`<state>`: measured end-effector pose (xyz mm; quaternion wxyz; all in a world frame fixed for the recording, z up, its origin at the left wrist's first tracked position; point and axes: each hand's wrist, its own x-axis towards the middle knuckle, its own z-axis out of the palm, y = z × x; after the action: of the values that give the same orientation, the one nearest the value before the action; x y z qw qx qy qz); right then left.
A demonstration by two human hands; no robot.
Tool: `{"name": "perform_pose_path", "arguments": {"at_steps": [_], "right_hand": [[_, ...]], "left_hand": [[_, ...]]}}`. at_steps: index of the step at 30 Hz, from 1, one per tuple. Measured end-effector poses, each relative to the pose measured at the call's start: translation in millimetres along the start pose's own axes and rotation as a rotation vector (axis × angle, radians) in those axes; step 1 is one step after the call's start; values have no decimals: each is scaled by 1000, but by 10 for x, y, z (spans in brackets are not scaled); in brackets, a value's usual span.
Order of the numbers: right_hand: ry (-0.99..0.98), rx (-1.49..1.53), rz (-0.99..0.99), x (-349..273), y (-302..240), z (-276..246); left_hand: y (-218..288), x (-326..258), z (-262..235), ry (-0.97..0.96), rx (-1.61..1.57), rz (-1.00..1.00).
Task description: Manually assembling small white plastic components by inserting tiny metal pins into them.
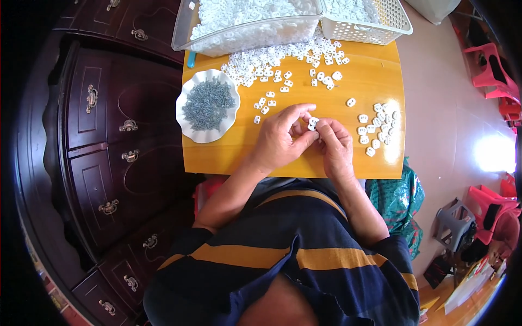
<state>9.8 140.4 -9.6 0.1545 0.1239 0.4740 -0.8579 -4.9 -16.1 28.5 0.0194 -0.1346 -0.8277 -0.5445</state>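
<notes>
Over the front part of the wooden table, my left hand and my right hand meet at the fingertips. Between them they pinch a small white two-hole plastic piece. My left index finger stretches past it, and my right thumb presses at its side. A scalloped white dish of thin grey nails or screws stands left of my hands. Loose white pieces lie just beyond my left hand. To the right of my right hand spreads a group of similar pieces.
A clear plastic bin and a white perforated basket, both full of white pieces, stand at the far edge of the table. Dark drawers line the left. A green bag and a grey stool are at right.
</notes>
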Motion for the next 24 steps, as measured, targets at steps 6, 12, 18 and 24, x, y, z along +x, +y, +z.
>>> {"name": "perform_pose_path", "arguments": {"at_steps": [6, 12, 18, 24], "right_hand": [[55, -27, -56, -6, 14, 32], [33, -7, -75, 0, 17, 60], [72, 1, -78, -8, -3, 75], [53, 1, -80, -2, 3, 65]], "left_hand": [[-114, -74, 38, -3, -74, -129], [-210, -75, 120, 5, -358, -242], [-165, -92, 206, 82, -386, -278], [-184, -89, 212, 101, -398, -279]]}}
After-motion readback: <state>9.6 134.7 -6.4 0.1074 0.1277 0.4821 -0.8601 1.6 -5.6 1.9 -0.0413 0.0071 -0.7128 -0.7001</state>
